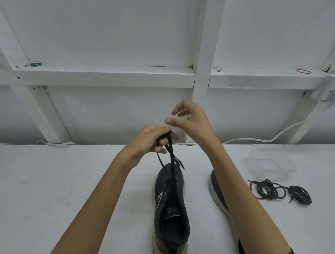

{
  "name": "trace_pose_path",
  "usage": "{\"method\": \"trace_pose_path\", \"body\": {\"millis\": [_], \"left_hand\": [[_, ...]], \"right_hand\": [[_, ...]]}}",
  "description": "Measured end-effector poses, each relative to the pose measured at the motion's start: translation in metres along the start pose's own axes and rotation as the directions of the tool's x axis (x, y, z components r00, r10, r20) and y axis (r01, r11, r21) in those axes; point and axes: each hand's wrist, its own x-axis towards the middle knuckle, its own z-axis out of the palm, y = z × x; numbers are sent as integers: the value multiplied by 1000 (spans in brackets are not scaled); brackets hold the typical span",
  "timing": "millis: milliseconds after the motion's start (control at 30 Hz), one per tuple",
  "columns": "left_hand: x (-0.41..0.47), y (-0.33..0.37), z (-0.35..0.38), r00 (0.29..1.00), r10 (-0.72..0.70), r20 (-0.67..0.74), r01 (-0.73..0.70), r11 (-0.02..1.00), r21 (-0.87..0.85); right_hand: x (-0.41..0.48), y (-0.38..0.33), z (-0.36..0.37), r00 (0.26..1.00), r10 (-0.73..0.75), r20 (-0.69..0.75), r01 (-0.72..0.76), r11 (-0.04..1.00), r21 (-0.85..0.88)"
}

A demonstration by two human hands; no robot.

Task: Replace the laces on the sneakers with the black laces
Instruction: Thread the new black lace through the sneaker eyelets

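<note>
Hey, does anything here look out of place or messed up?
Nothing damaged or spilled. Two tangled coils of black laces lie loose right of the right-hand sneaker, and on the wall ledge sit stray green rubber bands at left and a dark rubber band at right.

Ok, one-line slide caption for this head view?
Left hand grips the black lace pulled up from the sneaker; right hand hovers open nearby.

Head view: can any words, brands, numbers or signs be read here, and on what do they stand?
No text here is readable.
Tongue of the centre sneaker: small pale print, too blurred to read.
Its side: white striped mark, a logo shape with no legible letters.
</note>
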Motion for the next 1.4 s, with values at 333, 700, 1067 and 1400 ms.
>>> {"method": "trace_pose_path", "body": {"millis": [333,700,1067,1400], "left_hand": [[-7,-3,2,996,-20,90,29,995,-93],[-11,-21,6,1000,11,-15,-11,999,-30],[-14,-34,2,971,175,-161,-124,951,284],[-12,-42,3,940,300,-161,-225,902,367]], "right_hand": [[-28,11,-4,967,86,239,-138,968,208],[-41,21,3,998,46,30,-47,999,21],[-47,31,-3,982,164,93,-172,982,77],[-53,33,-4,953,190,234,-203,979,33]]}}
